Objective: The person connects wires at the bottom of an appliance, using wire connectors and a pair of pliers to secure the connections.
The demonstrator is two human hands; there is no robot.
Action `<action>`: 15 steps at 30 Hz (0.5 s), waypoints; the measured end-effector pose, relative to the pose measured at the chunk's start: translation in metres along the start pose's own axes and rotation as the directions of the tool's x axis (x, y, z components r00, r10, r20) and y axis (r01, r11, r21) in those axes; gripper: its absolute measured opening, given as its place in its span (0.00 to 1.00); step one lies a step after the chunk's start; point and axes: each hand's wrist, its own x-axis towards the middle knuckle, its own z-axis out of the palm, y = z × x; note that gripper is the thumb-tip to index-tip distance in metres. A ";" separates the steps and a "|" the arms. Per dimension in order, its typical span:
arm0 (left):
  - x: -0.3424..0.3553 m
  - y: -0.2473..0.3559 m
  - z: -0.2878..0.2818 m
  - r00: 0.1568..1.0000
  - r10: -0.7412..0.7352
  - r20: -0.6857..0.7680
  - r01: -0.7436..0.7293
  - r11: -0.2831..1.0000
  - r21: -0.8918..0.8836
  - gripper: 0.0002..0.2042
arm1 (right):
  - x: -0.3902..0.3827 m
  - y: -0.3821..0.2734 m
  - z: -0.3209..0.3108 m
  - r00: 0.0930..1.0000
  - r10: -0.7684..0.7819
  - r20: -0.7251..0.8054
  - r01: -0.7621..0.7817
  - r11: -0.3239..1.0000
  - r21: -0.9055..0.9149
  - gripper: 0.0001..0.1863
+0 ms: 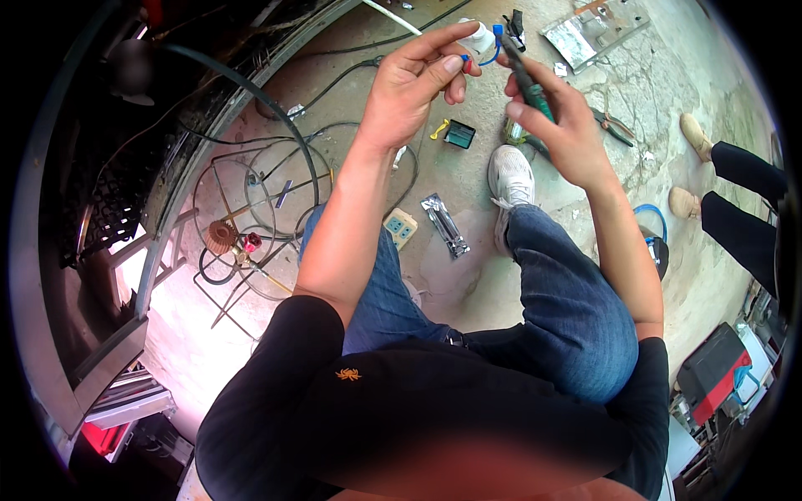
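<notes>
In front of me at the top, my left hand is closed in a pinch on a small connector with red and blue parts. A short blue wire curves from it up to a small blue terminal. My right hand is wrapped around green-handled pliers, whose dark jaws point up beside the blue terminal. I cannot tell whether the jaws touch it. Behind the fingers stands a white bottle, partly hidden.
Below lie a dark green box, a silver packet and a power socket block. Another pair of pliers and a metal plate lie right. Hoses and a wire frame spread left. Another person's feet stand at right.
</notes>
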 end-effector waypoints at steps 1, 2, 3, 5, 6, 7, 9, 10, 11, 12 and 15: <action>0.000 0.001 -0.001 1.000 -0.009 -0.007 0.009 1.000 0.007 0.20 | -0.001 -0.005 -0.002 1.000 0.009 -0.009 -0.009 1.000 0.026 0.29; -0.001 0.002 -0.002 1.000 -0.019 -0.011 0.019 1.000 0.013 0.19 | -0.001 -0.005 -0.005 1.000 0.006 -0.021 -0.005 0.999 0.043 0.28; -0.001 0.004 -0.003 0.999 -0.028 -0.015 0.028 0.999 0.020 0.19 | -0.002 -0.005 -0.008 0.999 0.002 -0.032 0.000 0.998 0.060 0.28; -0.002 0.006 -0.007 0.999 -0.035 -0.009 0.035 0.997 0.061 0.17 | -0.002 -0.006 -0.009 0.998 0.003 -0.069 0.004 0.995 0.098 0.28; -0.002 0.008 -0.009 0.999 -0.039 -0.005 0.039 0.996 0.083 0.16 | -0.002 -0.005 -0.010 0.998 0.008 -0.063 -0.001 0.994 0.113 0.28; -0.002 0.009 -0.010 0.999 -0.033 -0.013 0.034 0.996 0.088 0.15 | -0.001 -0.004 -0.011 0.998 0.014 -0.058 -0.007 0.992 0.127 0.28; -0.003 0.012 -0.009 1.000 -0.022 -0.022 0.024 0.995 0.094 0.13 | 0.001 -0.001 -0.012 0.999 0.020 -0.043 -0.013 0.985 0.170 0.28; -0.003 0.015 -0.008 0.999 -0.026 -0.028 0.029 0.993 0.110 0.13 | 0.002 0.001 -0.010 0.999 0.020 -0.032 -0.013 0.980 0.200 0.28; -0.004 0.018 -0.007 0.999 -0.030 -0.034 0.034 0.992 0.122 0.12 | 0.003 0.002 -0.008 1.000 0.021 -0.021 -0.016 0.974 0.227 0.28; -0.004 0.020 -0.007 0.999 -0.035 -0.040 0.040 0.990 0.134 0.12 | 0.004 0.001 -0.007 1.000 0.022 -0.013 -0.018 0.964 0.266 0.28; -0.004 0.020 -0.005 0.998 -0.036 -0.045 0.042 0.992 0.118 0.10 | 0.010 0.000 0.004 0.999 0.007 -0.032 0.005 0.935 0.356 0.28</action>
